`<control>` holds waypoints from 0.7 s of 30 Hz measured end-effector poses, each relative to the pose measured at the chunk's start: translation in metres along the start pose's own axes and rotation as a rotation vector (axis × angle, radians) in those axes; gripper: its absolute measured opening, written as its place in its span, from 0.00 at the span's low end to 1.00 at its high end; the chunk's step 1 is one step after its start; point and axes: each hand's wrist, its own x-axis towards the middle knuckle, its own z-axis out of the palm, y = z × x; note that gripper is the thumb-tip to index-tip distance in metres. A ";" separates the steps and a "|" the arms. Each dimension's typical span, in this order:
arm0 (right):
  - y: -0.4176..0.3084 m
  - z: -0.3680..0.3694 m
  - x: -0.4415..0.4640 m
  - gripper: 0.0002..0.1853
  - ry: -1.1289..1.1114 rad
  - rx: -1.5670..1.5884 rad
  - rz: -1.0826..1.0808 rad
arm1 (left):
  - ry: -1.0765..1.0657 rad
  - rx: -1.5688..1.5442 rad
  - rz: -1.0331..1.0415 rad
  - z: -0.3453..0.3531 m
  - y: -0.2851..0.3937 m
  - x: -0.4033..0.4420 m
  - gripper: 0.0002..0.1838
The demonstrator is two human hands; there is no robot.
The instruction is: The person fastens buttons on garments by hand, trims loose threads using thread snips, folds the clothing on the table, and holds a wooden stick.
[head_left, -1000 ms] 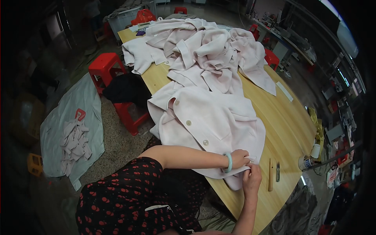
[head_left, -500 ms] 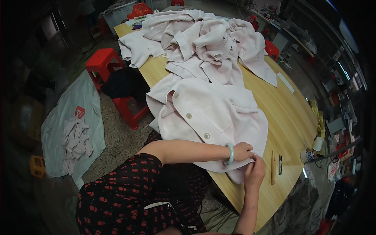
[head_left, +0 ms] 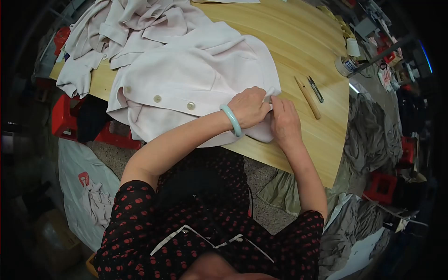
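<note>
A pale pink coat (head_left: 182, 74) with large round buttons lies spread over the near part of the wooden table. My left hand (head_left: 251, 106), with a pale green bangle (head_left: 231, 119) on its wrist, is closed on the coat's edge near its right corner. Close against it, my right hand (head_left: 285, 122) pinches the same edge with bent fingers. The cloth between the fingertips is mostly hidden. To the right of my hands lie a wooden-handled awl-like tool (head_left: 308, 99) and a pair of dark thread snips (head_left: 315, 89).
More pale pink garments (head_left: 140, 18) are heaped at the back left of the table (head_left: 308, 46). A tin (head_left: 346, 66) and a white cup (head_left: 353, 47) stand at the right edge. Red stools (head_left: 65, 119) are on the left, and grey cloth (head_left: 373, 135) is piled at right.
The view has tilted down and turned right, so the table and coat appear shifted up and left. Both hands stay together at the coat's edge.
</note>
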 end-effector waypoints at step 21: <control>0.003 0.005 -0.003 0.08 -0.150 0.201 0.139 | 0.193 0.046 0.107 0.037 -0.018 -0.011 0.08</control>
